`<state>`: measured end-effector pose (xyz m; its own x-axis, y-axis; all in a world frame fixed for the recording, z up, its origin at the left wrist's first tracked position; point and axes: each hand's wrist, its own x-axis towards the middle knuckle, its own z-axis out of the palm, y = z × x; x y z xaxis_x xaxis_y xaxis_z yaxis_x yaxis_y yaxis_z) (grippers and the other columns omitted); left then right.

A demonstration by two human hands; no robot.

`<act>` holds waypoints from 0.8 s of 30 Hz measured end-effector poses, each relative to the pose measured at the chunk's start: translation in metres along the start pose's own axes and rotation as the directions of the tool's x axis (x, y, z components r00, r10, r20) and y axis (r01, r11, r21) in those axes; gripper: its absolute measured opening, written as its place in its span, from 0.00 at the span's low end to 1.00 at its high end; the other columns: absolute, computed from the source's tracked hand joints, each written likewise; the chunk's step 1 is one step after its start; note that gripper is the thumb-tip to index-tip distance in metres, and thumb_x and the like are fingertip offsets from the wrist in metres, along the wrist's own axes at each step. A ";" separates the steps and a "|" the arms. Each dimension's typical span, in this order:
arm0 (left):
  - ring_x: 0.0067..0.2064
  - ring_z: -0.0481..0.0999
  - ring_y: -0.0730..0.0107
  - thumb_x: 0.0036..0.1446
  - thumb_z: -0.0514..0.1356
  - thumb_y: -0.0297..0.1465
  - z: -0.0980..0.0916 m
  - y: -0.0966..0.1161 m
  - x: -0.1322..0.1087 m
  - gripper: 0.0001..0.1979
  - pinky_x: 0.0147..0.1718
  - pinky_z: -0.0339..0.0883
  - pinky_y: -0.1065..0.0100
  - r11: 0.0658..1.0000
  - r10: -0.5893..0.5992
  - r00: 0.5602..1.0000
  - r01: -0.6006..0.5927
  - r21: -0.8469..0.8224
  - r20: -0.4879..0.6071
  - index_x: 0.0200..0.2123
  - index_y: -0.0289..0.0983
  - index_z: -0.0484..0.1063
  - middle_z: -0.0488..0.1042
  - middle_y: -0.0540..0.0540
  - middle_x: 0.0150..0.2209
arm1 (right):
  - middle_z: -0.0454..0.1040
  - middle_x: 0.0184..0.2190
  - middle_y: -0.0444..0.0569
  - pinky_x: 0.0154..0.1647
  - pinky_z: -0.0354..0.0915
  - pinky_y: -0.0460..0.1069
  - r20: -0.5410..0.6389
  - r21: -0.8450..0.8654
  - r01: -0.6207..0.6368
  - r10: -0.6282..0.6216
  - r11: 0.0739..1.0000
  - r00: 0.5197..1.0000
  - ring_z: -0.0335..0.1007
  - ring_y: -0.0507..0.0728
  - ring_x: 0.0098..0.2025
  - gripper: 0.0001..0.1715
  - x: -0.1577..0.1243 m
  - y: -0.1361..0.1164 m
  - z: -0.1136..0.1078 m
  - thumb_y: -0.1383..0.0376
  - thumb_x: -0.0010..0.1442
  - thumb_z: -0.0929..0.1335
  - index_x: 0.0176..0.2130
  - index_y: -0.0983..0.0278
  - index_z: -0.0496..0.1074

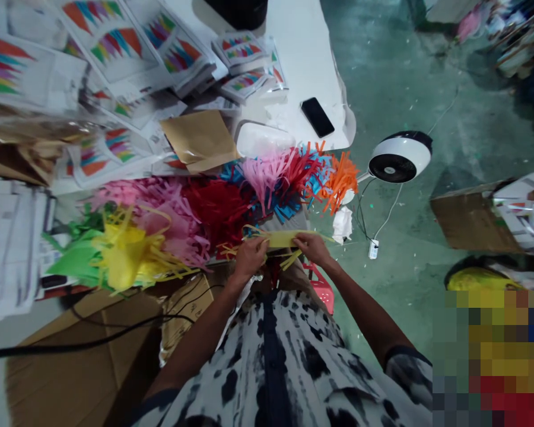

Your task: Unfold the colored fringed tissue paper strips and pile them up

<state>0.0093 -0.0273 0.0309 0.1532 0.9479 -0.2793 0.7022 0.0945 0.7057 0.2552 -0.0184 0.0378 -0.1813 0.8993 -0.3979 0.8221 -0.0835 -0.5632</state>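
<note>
My left hand (250,256) and my right hand (311,249) both pinch a folded band of yellow paper (280,239), with its cut fringe strands trailing to either side. Just beyond my hands lies a heap of fringed paper bunches: yellow (124,249), green (78,261), pink (178,222), red (216,210), blue (285,207) and orange (340,181). The yellow bunch is the same colour as the band in my hands. Part of the heap's near edge is hidden behind my hands.
Printed sheets with coloured triangles (111,41) and a brown envelope (199,141) cover a white table (307,59), which also holds a black phone (317,117). A white fan (399,157), cables and cardboard boxes (474,216) stand on the green floor.
</note>
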 end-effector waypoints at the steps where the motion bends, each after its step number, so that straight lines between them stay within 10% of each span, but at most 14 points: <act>1: 0.49 0.82 0.61 0.69 0.58 0.35 0.000 0.001 0.001 0.14 0.48 0.70 0.65 0.998 -0.069 0.998 0.069 0.002 -0.005 0.48 0.41 0.83 0.85 0.45 0.47 | 0.81 0.34 0.46 0.38 0.59 0.47 -0.007 0.010 -0.031 0.031 0.999 0.999 0.73 0.56 0.36 0.17 0.003 -0.001 -0.001 0.58 0.70 0.65 0.38 0.61 0.81; 6: 0.42 0.82 0.60 0.67 0.60 0.40 0.002 0.013 0.002 0.13 0.38 0.65 0.67 0.959 -0.236 0.971 0.240 0.150 -0.042 0.45 0.43 0.84 0.85 0.44 0.41 | 0.81 0.32 0.46 0.34 0.55 0.46 -0.056 -0.028 -0.174 0.172 0.984 0.983 0.72 0.55 0.34 0.16 0.011 -0.007 0.004 0.54 0.68 0.67 0.37 0.60 0.81; 24: 0.43 0.80 0.56 0.70 0.56 0.38 0.013 0.017 0.008 0.13 0.40 0.65 0.64 0.890 -0.168 0.982 0.187 0.416 -0.084 0.46 0.38 0.78 0.82 0.39 0.39 | 0.83 0.38 0.51 0.37 0.56 0.48 -0.110 -0.195 -0.277 0.259 0.941 0.960 0.77 0.58 0.40 0.19 0.012 -0.016 0.014 0.52 0.72 0.65 0.46 0.60 0.79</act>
<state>0.0311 -0.0224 0.0326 -0.0256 0.9407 -0.3382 0.9426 0.1353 0.3051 0.2328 -0.0124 0.0318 0.0986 0.8884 -0.4483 0.9290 -0.2437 -0.2786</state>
